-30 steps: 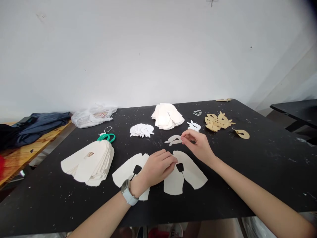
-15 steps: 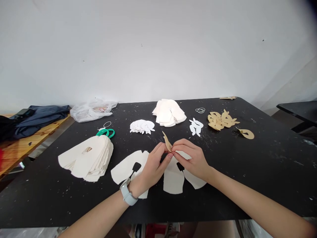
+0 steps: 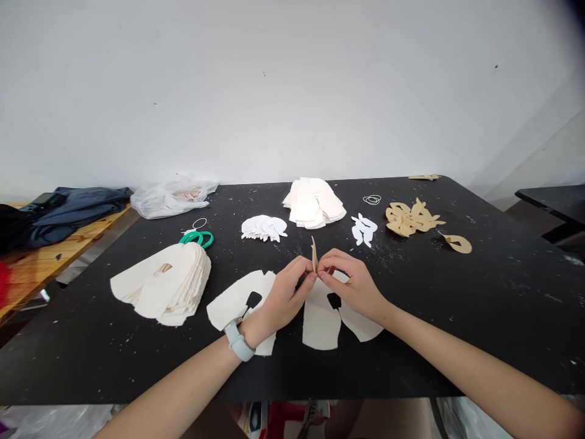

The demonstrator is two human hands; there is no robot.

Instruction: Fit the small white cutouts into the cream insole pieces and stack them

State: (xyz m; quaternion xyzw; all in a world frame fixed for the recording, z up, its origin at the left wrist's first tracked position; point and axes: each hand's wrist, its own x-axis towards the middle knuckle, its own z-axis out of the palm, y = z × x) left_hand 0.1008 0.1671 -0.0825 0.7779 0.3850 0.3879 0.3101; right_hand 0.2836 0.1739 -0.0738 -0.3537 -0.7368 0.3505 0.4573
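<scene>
Head camera looks down on the left hand (image 3: pixel 281 299) and right hand (image 3: pixel 354 286), both pinching a narrow tan cutout (image 3: pixel 314 256) upright between their fingertips (it shows edge-on, so its outline is hard to tell). The hands sit over cream cutouts (image 3: pixel 320 323) on the black surface (image 3: pixel 411 360), with a watch (image 3: pixel 236 341) on the left wrist.

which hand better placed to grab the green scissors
Left, probably. The left hand sits closer to the green-handled scissors and needs no crossing. The right hand lies farther off, beyond the left. Both are pinching the tan cut-out, so one must let go.
</scene>
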